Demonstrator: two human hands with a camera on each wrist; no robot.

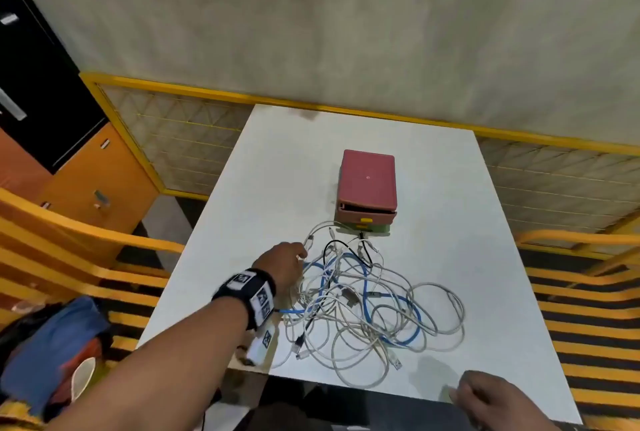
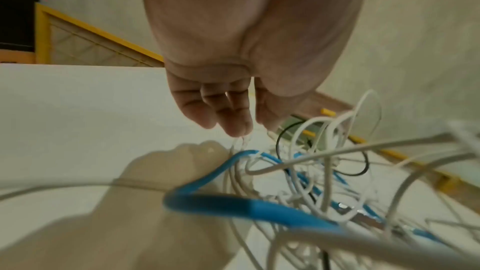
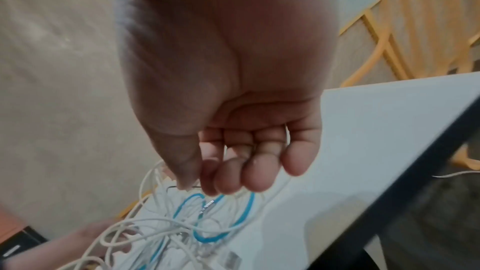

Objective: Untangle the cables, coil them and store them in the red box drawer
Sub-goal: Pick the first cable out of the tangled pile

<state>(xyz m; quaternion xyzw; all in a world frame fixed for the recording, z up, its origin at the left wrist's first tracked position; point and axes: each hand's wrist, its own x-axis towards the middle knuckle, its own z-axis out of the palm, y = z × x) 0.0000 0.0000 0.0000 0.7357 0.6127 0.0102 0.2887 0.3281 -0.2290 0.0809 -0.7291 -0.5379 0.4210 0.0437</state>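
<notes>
Head view: cable tangle (image 1: 363, 306) between both hands, left hand (image 1: 282, 266) touching.

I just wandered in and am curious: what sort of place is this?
Probably a canteen or casual seating room, though that is a guess: a plain white table flanked by orange slatted benches, a yellow-framed partition, and bare plaster wall behind.

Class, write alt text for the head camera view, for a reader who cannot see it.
A left hand reaches into a tangle of white, blue and black cables on a white table. Beyond the tangle stands a red box, its drawer slightly open. The right hand hovers, loosely curled, at the table's near edge.
</notes>
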